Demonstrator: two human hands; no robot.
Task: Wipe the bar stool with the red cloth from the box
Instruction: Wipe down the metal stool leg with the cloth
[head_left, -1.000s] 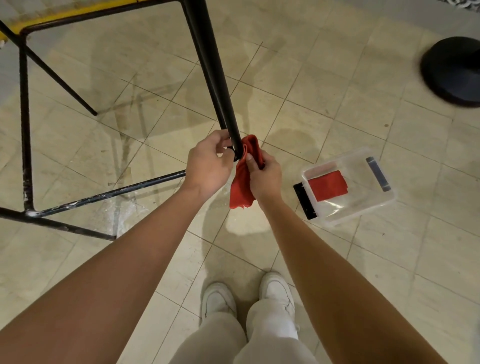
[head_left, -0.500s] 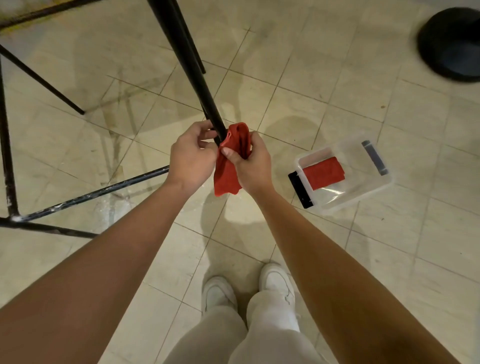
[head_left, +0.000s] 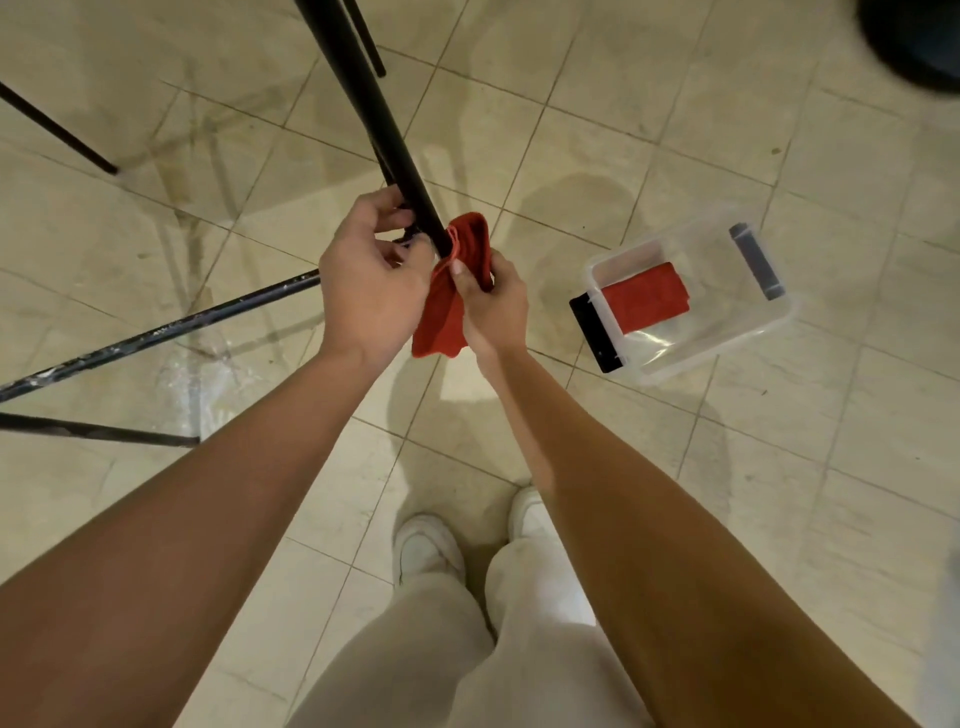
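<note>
Gripping still — red cloth lower on stool leg.

No readable text, labels, brands or numbers anywhere. Box at 3 o'clock carries no legible marking. Cloth is plain.

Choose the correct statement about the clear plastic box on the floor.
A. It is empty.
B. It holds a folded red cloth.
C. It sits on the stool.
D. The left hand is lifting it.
B: the clear plastic box lies on the tiled floor with a folded red cloth inside it.
</note>
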